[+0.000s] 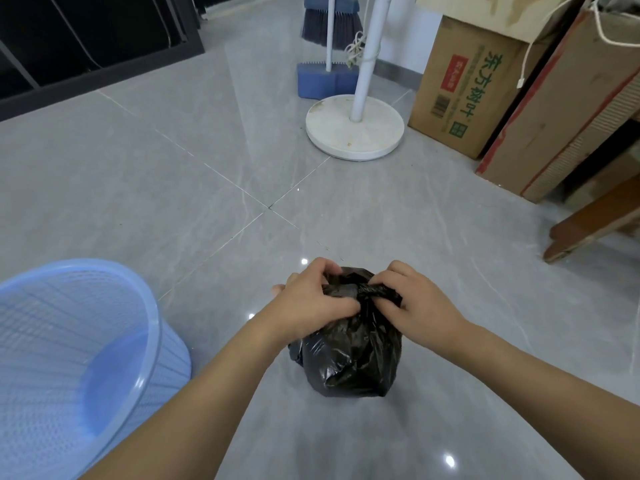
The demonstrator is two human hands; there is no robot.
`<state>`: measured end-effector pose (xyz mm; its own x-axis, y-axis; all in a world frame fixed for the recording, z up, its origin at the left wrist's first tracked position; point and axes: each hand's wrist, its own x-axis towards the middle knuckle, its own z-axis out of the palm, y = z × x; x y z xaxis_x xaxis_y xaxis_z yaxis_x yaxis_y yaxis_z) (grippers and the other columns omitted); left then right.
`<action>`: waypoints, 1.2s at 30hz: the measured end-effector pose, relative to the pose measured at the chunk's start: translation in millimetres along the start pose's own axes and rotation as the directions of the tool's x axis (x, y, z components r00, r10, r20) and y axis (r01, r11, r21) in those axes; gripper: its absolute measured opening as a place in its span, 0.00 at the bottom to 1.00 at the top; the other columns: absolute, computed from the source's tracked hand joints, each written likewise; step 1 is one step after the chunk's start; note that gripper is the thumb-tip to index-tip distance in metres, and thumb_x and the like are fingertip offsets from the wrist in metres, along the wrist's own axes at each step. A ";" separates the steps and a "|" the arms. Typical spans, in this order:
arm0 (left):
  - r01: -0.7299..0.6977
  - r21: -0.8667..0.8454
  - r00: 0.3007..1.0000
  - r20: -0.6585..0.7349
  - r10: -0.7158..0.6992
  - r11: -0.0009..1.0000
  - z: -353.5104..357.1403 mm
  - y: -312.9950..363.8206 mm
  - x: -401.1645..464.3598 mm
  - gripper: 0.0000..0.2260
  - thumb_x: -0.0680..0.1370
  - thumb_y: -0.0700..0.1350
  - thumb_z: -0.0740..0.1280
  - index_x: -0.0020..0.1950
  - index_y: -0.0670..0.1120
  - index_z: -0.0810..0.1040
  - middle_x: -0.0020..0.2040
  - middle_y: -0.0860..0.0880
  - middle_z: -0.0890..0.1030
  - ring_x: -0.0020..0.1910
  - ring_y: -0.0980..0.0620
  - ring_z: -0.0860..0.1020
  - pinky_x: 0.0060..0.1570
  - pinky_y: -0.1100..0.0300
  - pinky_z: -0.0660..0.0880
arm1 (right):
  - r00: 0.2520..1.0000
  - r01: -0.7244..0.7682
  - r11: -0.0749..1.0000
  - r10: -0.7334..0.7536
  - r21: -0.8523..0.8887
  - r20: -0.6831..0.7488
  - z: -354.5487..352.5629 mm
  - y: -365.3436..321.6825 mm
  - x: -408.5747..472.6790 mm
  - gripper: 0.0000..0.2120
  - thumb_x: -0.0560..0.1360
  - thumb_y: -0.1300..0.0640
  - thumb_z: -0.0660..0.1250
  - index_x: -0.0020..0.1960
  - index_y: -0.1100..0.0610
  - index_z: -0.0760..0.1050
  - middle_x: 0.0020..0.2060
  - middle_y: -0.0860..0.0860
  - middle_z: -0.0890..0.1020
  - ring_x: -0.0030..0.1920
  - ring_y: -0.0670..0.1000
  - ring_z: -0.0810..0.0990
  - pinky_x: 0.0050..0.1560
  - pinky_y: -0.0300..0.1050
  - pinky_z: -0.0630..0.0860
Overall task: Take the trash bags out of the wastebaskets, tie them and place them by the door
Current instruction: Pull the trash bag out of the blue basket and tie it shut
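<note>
A full black trash bag (pixel 349 355) stands on the grey tiled floor in front of me. My left hand (pixel 311 299) grips the gathered plastic at the bag's top from the left. My right hand (pixel 412 299) pinches the twisted strand at the top from the right. Both hands meet over the bag's neck, where the plastic is bunched and twisted. A light blue mesh wastebasket (pixel 149 341) stands at the lower left with no bag inside it.
A white fan stand with a round base (pixel 356 136) rises ahead. Behind it lean a blue broom and dustpan (pixel 322 77). Cardboard boxes (pixel 464 84) line the right side, with a wooden furniture leg (pixel 588 230) beside them. A black frame (pixel 104 64) fills the upper left.
</note>
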<state>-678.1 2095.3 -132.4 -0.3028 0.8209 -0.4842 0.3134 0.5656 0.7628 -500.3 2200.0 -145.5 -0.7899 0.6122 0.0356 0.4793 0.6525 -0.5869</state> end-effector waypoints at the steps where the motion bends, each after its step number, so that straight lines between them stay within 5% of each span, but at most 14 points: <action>1: -0.030 0.170 0.997 -0.061 0.041 0.985 2.1 -0.8 -2.9 0.19 0.67 0.56 0.68 0.55 0.65 0.69 0.49 0.54 0.76 0.56 0.50 0.67 0.52 0.63 0.64 | 0.998 -0.064 0.991 0.062 0.115 0.019 -0.1 -3.5 0.8 0.08 0.75 0.60 0.67 0.50 0.50 0.80 0.44 0.47 0.75 0.42 0.48 0.78 0.43 0.41 0.74; 3: -0.107 0.434 0.964 -0.176 0.201 0.894 5.6 -2.0 -5.1 0.15 0.71 0.49 0.64 0.57 0.59 0.70 0.43 0.55 0.74 0.54 0.51 0.66 0.51 0.60 0.57 | 0.966 -0.257 0.872 0.224 0.417 0.127 -1.9 -14.6 3.1 0.08 0.74 0.63 0.69 0.44 0.49 0.81 0.41 0.48 0.78 0.41 0.46 0.78 0.41 0.37 0.73; 5: -0.127 0.562 0.910 -0.262 0.322 0.817 6.6 -7.1 -3.5 0.11 0.72 0.46 0.62 0.54 0.56 0.71 0.39 0.55 0.74 0.52 0.51 0.68 0.47 0.59 0.52 | 0.875 -0.482 0.615 0.295 0.624 0.385 -7.4 -24.3 3.9 0.09 0.75 0.63 0.68 0.39 0.52 0.79 0.31 0.46 0.77 0.30 0.45 0.74 0.30 0.36 0.66; 7: -0.124 0.617 0.881 -0.291 0.372 0.777 6.5 -10.7 -2.4 0.09 0.73 0.45 0.61 0.52 0.55 0.71 0.37 0.54 0.71 0.50 0.48 0.68 0.43 0.60 0.50 | 0.782 -0.615 0.422 0.218 0.666 0.584 -12.9 -26.1 3.7 0.08 0.73 0.59 0.67 0.36 0.53 0.75 0.26 0.46 0.69 0.26 0.45 0.62 0.28 0.39 0.53; 10: -0.168 0.678 0.853 -0.264 0.450 0.715 8.0 -9.4 -4.5 0.11 0.73 0.42 0.62 0.54 0.53 0.72 0.39 0.53 0.71 0.49 0.49 0.65 0.48 0.59 0.52 | 0.739 -0.671 0.239 0.152 0.701 0.656 -15.7 -25.3 4.7 0.05 0.71 0.57 0.65 0.37 0.55 0.72 0.27 0.48 0.63 0.27 0.46 0.57 0.28 0.40 0.49; 13: -0.286 0.476 0.824 -0.321 0.467 0.832 6.4 -7.6 -13.1 0.19 0.69 0.42 0.62 0.59 0.53 0.68 0.53 0.55 0.70 0.55 0.53 0.64 0.62 0.55 0.55 | 0.769 -0.639 0.331 0.236 0.694 0.595 -14.6 -28.7 5.1 0.11 0.76 0.60 0.65 0.35 0.53 0.76 0.26 0.46 0.68 0.26 0.45 0.59 0.29 0.41 0.50; 16: -0.368 0.182 0.840 -0.357 0.410 0.912 4.9 -3.5 -31.0 0.17 0.69 0.50 0.59 0.57 0.57 0.63 0.56 0.60 0.64 0.58 0.64 0.59 0.64 0.57 0.58 | 0.790 -0.612 0.370 0.315 0.699 0.526 -14.0 -29.8 7.3 0.12 0.78 0.63 0.63 0.38 0.54 0.77 0.23 0.44 0.71 0.24 0.43 0.62 0.35 0.45 0.48; 19: -0.363 0.324 0.839 -0.294 0.458 0.874 10.3 -10.3 -35.4 0.14 0.69 0.62 0.62 0.51 0.58 0.70 0.55 0.61 0.64 0.59 0.61 0.58 0.65 0.60 0.52 | 0.786 -0.613 0.319 0.338 0.723 0.517 -11.9 -24.7 8.3 0.07 0.77 0.63 0.62 0.42 0.56 0.75 0.26 0.47 0.68 0.26 0.45 0.61 0.35 0.45 0.49; 24: -0.281 0.675 0.827 -0.191 0.529 0.683 20.6 -30.4 -24.3 0.05 0.71 0.52 0.63 0.38 0.52 0.72 0.53 0.57 0.71 0.57 0.48 0.67 0.61 0.54 0.51 | 0.747 -0.646 0.087 0.281 0.759 0.603 -10.5 -19.3 11.0 0.07 0.69 0.55 0.66 0.37 0.56 0.70 0.29 0.49 0.68 0.26 0.46 0.62 0.27 0.40 0.52; 27: -0.206 0.711 0.864 -0.189 0.466 0.672 17.3 -27.4 -23.3 0.03 0.72 0.49 0.62 0.44 0.52 0.72 0.54 0.57 0.70 0.58 0.50 0.64 0.63 0.52 0.50 | 0.735 -0.677 0.223 0.241 0.701 0.633 -11.5 -22.6 9.6 0.05 0.73 0.54 0.66 0.42 0.56 0.74 0.30 0.49 0.71 0.27 0.46 0.65 0.27 0.41 0.51; 31: -0.323 0.512 0.873 -0.163 0.459 0.796 12.6 -21.3 -24.8 0.13 0.70 0.40 0.60 0.52 0.53 0.70 0.47 0.59 0.71 0.52 0.55 0.66 0.64 0.56 0.55 | 0.776 -0.631 0.417 0.312 0.655 0.549 -12.3 -28.4 9.8 0.10 0.77 0.53 0.66 0.52 0.59 0.79 0.36 0.50 0.80 0.33 0.45 0.76 0.30 0.40 0.60; 36: -0.302 0.427 0.859 -0.267 0.437 0.853 18.3 -20.1 -23.9 0.07 0.76 0.49 0.61 0.54 0.55 0.71 0.48 0.62 0.72 0.53 0.58 0.67 0.65 0.58 0.53 | 0.836 -0.541 0.462 0.385 0.703 0.391 -14.5 -31.5 11.1 0.13 0.77 0.51 0.68 0.55 0.60 0.79 0.43 0.52 0.84 0.43 0.49 0.82 0.41 0.40 0.77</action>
<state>-660.6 2065.7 -143.9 -0.3635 0.9310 0.0325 0.7425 0.2684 0.6137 -518.6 2192.6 -114.9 -0.6252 0.5887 -0.5125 0.3799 -0.3440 -0.8587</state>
